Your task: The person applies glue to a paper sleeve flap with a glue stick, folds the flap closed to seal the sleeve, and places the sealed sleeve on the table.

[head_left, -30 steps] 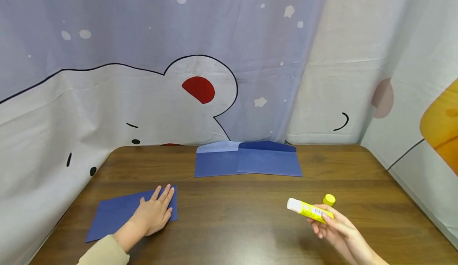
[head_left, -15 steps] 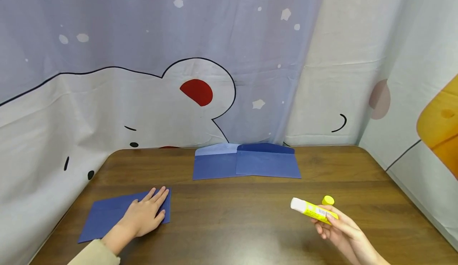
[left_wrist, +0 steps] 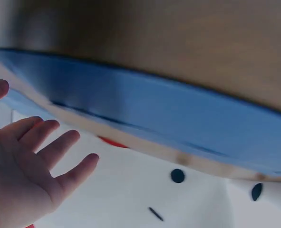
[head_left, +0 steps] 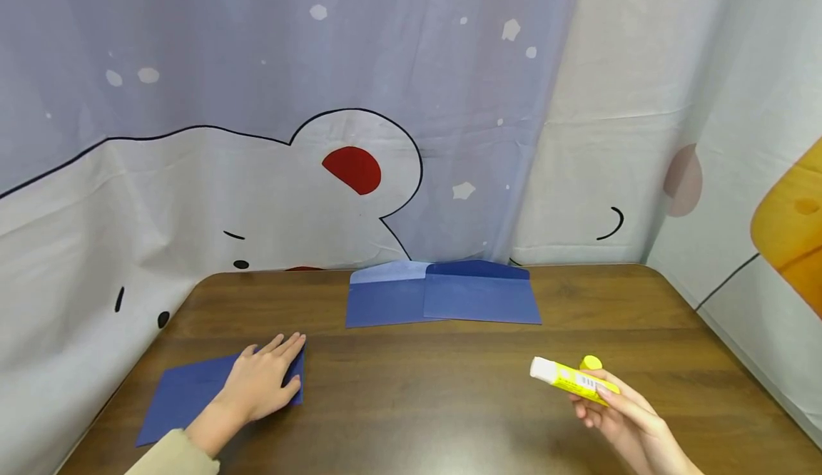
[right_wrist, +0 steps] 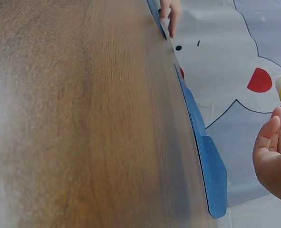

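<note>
In the head view my left hand [head_left: 257,386] is over the right end of a flat blue envelope [head_left: 186,393] at the left of the table. Seen from the left wrist, the fingers [left_wrist: 59,149] are extended and spread, with a gap between the hand and the blue envelope [left_wrist: 145,104]. My right hand [head_left: 632,421] grips a yellow glue stick [head_left: 578,381] by its lower part, white end pointing left, above the table. Its round yellow cap [head_left: 591,363] stands just behind it, partly hidden.
Two more blue envelopes [head_left: 481,300] overlap at the table's back edge, their flaps unfolded toward the curtain [head_left: 257,197]. The brown wooden table [head_left: 398,389] is bordered by printed curtains behind and at both sides.
The left envelope has slid slightly left with my left hand. My right hand has moved a little to the right with the glue stick. The head view has tilted slightly.
</note>
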Available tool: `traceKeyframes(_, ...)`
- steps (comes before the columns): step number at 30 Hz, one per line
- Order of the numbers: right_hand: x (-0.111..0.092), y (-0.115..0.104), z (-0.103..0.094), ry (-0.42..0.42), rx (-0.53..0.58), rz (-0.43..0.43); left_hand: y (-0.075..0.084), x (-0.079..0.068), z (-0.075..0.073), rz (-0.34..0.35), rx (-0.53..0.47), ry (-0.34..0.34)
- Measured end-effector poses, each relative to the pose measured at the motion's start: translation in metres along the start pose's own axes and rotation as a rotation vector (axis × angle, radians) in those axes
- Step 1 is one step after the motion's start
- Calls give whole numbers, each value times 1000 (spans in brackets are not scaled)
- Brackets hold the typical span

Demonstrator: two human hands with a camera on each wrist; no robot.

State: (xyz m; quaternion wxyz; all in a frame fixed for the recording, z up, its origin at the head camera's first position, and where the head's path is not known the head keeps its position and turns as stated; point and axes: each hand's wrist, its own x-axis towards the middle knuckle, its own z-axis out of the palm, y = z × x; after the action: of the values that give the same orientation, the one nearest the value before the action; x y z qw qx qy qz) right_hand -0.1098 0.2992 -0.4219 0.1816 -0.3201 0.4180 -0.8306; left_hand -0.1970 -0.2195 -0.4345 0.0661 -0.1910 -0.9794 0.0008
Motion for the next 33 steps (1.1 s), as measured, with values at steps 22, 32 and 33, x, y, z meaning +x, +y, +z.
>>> traceKeyframes(22, 8, 6, -9, 52, -274, -97, 86, 142, -29, 39, -602, 213)
traceKeyframes(32, 9, 5, -10, 105, -307, -56, 105, 211, -6, -5, -801, 169)
traceKeyframes(33, 8, 5, -11, 101, -305, -52, 106, 217, -2, -13, -813, 165)
